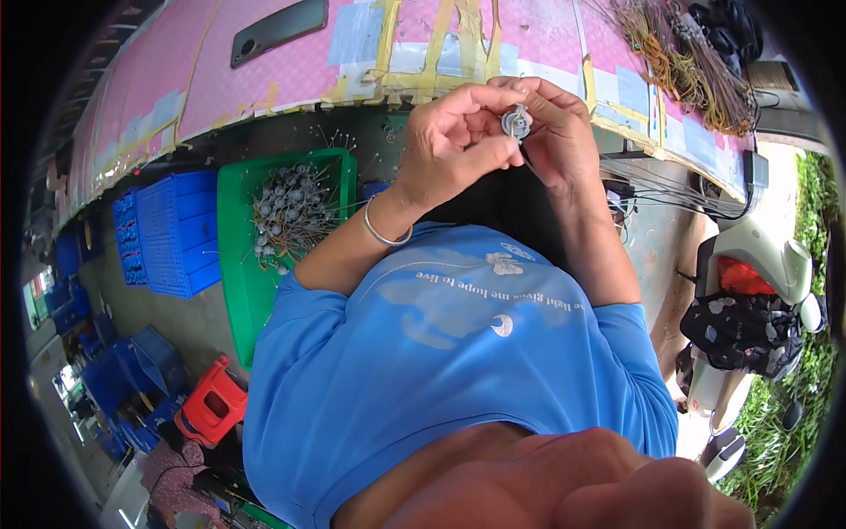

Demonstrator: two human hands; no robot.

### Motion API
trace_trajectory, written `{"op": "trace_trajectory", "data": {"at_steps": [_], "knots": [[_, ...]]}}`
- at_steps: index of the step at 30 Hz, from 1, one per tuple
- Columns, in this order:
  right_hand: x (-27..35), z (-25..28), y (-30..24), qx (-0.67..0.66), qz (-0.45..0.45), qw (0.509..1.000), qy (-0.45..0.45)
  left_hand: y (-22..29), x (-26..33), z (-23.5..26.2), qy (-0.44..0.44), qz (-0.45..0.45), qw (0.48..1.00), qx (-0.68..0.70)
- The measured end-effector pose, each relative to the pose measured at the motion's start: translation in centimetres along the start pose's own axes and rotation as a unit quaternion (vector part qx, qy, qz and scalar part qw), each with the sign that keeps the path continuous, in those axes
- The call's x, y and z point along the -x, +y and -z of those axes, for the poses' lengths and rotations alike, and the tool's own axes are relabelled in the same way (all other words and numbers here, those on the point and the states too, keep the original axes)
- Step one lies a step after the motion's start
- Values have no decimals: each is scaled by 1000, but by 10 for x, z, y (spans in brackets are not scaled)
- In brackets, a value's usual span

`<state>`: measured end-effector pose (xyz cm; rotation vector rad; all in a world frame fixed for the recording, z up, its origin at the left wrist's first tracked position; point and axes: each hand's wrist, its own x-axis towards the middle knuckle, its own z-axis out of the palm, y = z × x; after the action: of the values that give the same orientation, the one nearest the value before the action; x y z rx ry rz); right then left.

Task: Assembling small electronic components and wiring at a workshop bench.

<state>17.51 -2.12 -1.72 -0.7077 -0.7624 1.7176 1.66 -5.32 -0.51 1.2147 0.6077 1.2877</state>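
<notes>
In front of my chest, both hands meet on one small round grey piece (515, 124) with rounded ridges, somewhat like a rosebud, and a pale strip across it. My left hand (454, 141), with a silver bangle on the wrist, pinches it from the left between thumb and fingers. From the other side my right hand (557, 132) closes on it with thumb and bent fingers. Something thin and dark shows just below the piece, partly hidden by the fingers. Left of my left forearm, a green crate (233, 256) holds a heap of grey round pieces on thin stems (291, 212).
A pink-covered table (291, 84) patched with tape lies just beyond my hands, bearing a dark phone (278, 32) and bundled thin wires (683, 66). Blue crates (181, 234) and a red plastic stool (214, 404) stand at left. A scooter (758, 256) is at right.
</notes>
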Motion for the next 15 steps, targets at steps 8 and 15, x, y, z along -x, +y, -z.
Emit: {"op": "trace_trajectory", "data": {"at_steps": [8,15], "knots": [[-29,-5,-3,19,-20,1000,3,-7,-32,24,-48,5,998,45],[-151,28,-51,545,124,826,-67,-2,-62,60,15,122,992,35]]}}
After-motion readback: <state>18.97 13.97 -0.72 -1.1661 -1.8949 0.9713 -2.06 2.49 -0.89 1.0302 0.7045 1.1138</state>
